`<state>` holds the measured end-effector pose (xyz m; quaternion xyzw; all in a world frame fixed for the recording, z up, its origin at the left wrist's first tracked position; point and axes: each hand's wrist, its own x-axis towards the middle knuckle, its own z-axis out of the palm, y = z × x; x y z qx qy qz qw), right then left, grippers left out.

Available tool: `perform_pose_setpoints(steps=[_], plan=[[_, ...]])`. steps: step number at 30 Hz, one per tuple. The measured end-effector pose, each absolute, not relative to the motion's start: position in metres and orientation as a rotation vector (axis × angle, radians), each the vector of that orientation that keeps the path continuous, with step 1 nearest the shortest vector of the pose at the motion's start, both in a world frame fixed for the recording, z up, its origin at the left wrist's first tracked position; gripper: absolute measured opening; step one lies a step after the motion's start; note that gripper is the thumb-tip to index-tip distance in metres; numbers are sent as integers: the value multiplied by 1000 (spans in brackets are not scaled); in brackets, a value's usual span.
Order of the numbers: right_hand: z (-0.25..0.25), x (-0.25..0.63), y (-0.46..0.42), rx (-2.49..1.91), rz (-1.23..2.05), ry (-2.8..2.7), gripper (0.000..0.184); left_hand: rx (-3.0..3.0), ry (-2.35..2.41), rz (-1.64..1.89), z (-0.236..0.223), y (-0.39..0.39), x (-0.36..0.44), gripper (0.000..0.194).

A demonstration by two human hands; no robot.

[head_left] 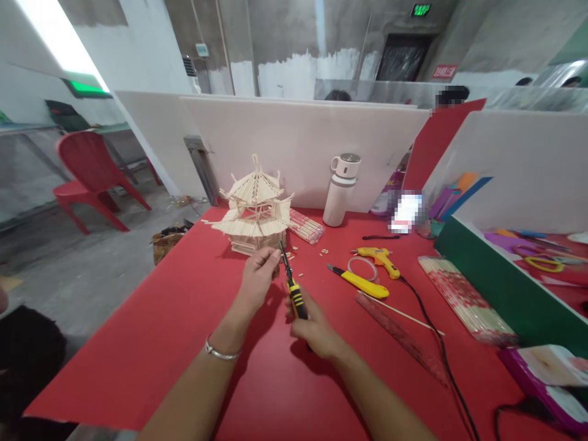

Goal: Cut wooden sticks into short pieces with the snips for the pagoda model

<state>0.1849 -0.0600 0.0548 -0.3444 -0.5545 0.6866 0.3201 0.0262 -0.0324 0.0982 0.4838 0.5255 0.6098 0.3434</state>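
My right hand (pixel 312 321) grips a pair of pliers (pixel 296 295) with black and yellow handles, its jaws pointing away from me. Close to the jaws, my left hand (pixel 261 275) is closed in a pinch; what lies between its fingertips is too small to make out. Just beyond both hands stands a pagoda model (pixel 257 211) made of pale wooden sticks, with two tiers of flared roofs. Small cut stick pieces (pixel 324 251) are scattered on the red tabletop to its right.
To the right lie a yellow glue gun (pixel 379 257) with a black cord, a utility knife (pixel 365 285), a ruler (pixel 399 337) and a pack of sticks (pixel 466 300). A white bottle (pixel 340 193) stands at the back, before a white partition (pixel 294 135). A green divider (pixel 505 269) borders the right side.
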Motion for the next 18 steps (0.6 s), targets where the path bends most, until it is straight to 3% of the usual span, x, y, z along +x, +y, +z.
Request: perform_pose_setpoints(steps=[4,18], plan=[[61,185,-59,-865,1955,-1333,49,1325,1454,1573,99,-34,30,33],[60,185,-60,-835,1855,-1437,47,1183,1474,1644,103,-38,45,34]])
